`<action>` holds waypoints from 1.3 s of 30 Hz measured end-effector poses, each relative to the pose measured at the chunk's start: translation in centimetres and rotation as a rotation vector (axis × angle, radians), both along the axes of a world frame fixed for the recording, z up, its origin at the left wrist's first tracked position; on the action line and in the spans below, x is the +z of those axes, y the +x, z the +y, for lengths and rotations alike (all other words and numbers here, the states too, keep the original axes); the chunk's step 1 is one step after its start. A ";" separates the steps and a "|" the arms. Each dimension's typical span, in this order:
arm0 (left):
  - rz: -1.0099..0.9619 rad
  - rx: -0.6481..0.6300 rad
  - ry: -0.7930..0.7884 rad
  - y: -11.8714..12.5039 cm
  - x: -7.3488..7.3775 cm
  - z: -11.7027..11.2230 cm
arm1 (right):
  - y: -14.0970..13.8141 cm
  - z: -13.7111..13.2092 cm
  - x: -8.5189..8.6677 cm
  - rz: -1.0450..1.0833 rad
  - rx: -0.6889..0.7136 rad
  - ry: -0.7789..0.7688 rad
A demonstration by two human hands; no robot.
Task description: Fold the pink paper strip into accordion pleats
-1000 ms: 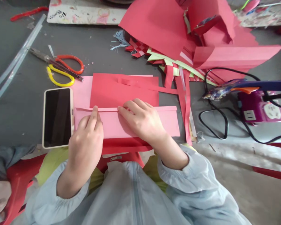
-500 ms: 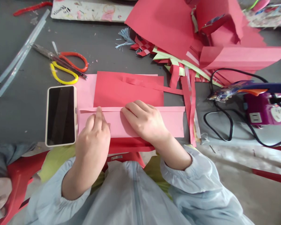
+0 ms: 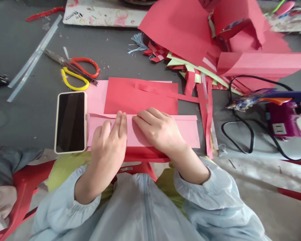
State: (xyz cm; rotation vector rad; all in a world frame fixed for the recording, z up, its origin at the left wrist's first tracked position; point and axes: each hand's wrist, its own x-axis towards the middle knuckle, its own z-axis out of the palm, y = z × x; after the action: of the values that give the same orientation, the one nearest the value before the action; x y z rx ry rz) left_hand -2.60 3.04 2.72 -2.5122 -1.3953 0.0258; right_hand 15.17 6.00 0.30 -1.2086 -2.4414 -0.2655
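Observation:
A pink paper sheet [image 3: 188,134] lies across the table edge with a narrow flap folded along its far side. My left hand [image 3: 109,140] rests on it, fingers stretched out, the fingertips pressing the folded flap. Just to the right, my right hand [image 3: 158,129] lies flat on the same sheet, its fingertips at the fold. Neither hand grasps anything. Beyond the fold is a red paper sheet [image 3: 140,97] with a thin red strip [image 3: 160,92] on it. More red paper shows under the near edge of the pink sheet.
A phone [image 3: 71,122] lies left of the paper, with scissors [image 3: 77,70] behind it. Clear plastic sticks [image 3: 35,58] lie farther left. Red paper [image 3: 178,31] is heaped at the back right. A glue gun [image 3: 261,97], black cable [image 3: 252,134] and purple power socket [image 3: 283,117] sit right.
My left hand has slid right along the fold, closer to my right hand, and its fingers have straightened. My right hand stays in place on the pink sheet. The view has shifted slightly.

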 end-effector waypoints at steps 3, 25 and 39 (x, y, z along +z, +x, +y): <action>0.015 0.063 -0.051 0.2 0.1 -0.1 | -0.1 0.0 -0.2 -0.005 -0.006 0.009; -0.006 0.410 -0.224 0.8 1.0 -0.4 | -0.1 -0.1 -0.1 0.026 -0.016 -0.004; 0.069 0.394 -0.158 0.2 0.5 0.0 | -0.2 -0.2 -0.4 0.016 -0.048 -0.026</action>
State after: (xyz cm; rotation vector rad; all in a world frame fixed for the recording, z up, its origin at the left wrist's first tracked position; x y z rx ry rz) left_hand -2.36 3.01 3.19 -2.2841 -1.8999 0.3061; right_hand 14.95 5.79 -0.10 -1.2763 -2.4114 -0.2375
